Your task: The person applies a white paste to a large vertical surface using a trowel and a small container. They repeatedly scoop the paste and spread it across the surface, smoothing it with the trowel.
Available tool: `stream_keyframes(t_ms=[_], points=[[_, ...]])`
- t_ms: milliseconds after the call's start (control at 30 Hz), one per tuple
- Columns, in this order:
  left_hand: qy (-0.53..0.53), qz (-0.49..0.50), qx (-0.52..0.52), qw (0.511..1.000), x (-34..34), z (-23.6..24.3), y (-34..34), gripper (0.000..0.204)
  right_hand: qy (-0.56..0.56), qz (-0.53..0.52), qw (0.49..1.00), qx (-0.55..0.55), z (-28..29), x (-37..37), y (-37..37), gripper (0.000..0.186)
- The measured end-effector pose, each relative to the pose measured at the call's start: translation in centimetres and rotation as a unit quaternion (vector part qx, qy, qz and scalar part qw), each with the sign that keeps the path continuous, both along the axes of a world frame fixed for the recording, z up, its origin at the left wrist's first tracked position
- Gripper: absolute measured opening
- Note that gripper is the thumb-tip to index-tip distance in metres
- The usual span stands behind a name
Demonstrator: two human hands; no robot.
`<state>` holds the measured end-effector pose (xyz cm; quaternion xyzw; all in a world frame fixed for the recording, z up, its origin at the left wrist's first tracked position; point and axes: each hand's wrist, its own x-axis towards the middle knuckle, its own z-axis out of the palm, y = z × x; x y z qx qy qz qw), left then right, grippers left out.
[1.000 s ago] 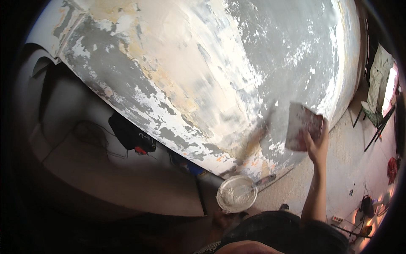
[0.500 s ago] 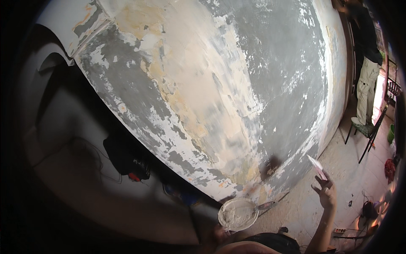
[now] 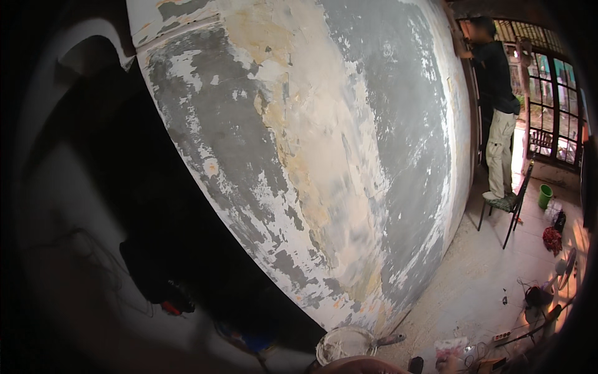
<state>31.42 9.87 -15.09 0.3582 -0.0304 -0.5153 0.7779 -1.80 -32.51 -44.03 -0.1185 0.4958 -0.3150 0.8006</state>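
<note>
At the lower edge is a round white bucket [image 3: 321, 353] with pale, pasty filler [image 3: 346, 343] inside. A putty knife [image 3: 391, 340] rests in it, its dark handle sticking out over the right rim. A blurred skin-coloured shape [image 3: 356, 366] covers the bucket's lower front; I cannot tell which part of my body it is. Neither of my hands shows clearly. Beyond the bucket rises a large wall [image 3: 411, 112], patched in grey, white, cream and yellowish filler.
On the far right another person [image 3: 498, 112] stands on a chair [image 3: 507, 202], arms raised to the wall. A green bucket [image 3: 545, 196], a red cloth [image 3: 552, 239], cables and a power strip [image 3: 501, 336] lie on the floor. A dark bag-like thing [image 3: 149, 274] sits in shadow at left.
My right hand, which held a flat pale blade-like tool up at the right, has left the view. The view has shifted, showing more of the other person and windows. The bucket sits lower in it.
</note>
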Motion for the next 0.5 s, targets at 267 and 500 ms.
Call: stream_keyframes(t_ms=[267,500], points=[[-0.141,-0.093,0.004,0.986,2.1,0.2,-2.7,0.071,0.276,0.026,0.951,-0.133,0.8,-1.2,-1.8,0.070],[-0.318,-0.081,0.070,0.942,-0.3,-0.8,8.0,0.073,0.056,-0.007,0.734,-0.677,54.0,21.0,-3.1,0.047]])
